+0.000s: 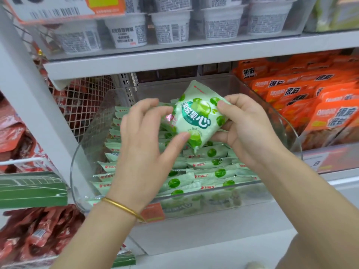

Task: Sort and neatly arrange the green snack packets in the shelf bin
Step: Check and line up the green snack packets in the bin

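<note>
A pale green snack packet (pixel 198 115) with green fruit pictures is held tilted above a clear plastic shelf bin (pixel 81 152). My left hand (pixel 147 144) pinches its left side and lower edge between fingers and thumb. My right hand (pixel 246 129) grips its right edge, thumb on the front. Below them, several matching green packets (pixel 209 171) stand on edge in rows inside the bin. A gold bangle circles my left wrist.
Orange snack packs (pixel 320 105) fill the neighbouring bin on the right. White cups (pixel 171 28) line the shelf above. A white mesh divider (pixel 83 101) and red packets (pixel 38 233) lie to the left, with a green box (pixel 31 189) on the lower left shelf.
</note>
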